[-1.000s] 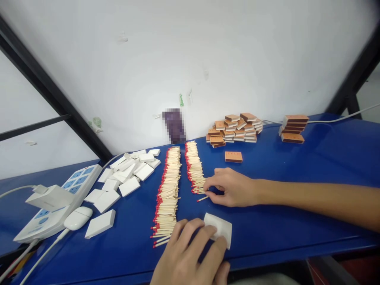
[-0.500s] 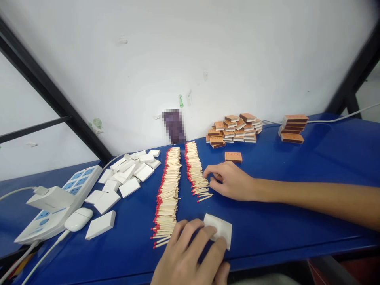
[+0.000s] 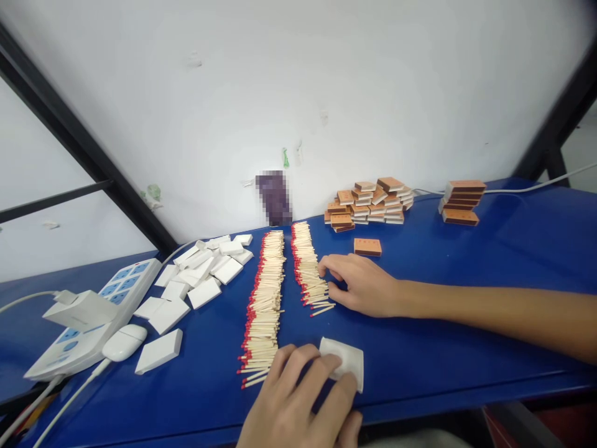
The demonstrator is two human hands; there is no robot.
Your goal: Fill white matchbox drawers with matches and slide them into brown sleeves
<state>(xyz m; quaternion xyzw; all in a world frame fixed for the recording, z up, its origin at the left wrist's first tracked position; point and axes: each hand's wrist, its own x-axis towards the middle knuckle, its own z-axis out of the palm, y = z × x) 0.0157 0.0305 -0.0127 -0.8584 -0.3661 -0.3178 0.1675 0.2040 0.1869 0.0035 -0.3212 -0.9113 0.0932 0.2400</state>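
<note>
My left hand (image 3: pixel 301 398) is at the table's front edge, its fingers bent over a small white matchbox tray (image 3: pixel 351 361) and gripping it. Its palm side is hidden. Forearm low over the table, my right hand (image 3: pixel 359 283) touches the stick ends of the shorter row of matches (image 3: pixel 308 261). Its thumb and forefinger are apart, with no match lifted between them. A longer row of red-tipped matches (image 3: pixel 265 292) lies to the left, its near end close to my left fingers. One orange matchbox (image 3: pixel 367 247) sits just beyond my right hand.
White trays (image 3: pixel 205 292) lie in a loose heap at the left. Beside them are a power strip (image 3: pixel 135 298) with a plugged-in charger (image 3: pixel 80 311) and a white earbud case (image 3: pixel 124 343). Matchboxes (image 3: pixel 373 202) are piled by the wall, and a stack (image 3: pixel 461 202) stands farther right.
The view has shifted very slightly. Both hands, the matches and the tray show no clear movement.
</note>
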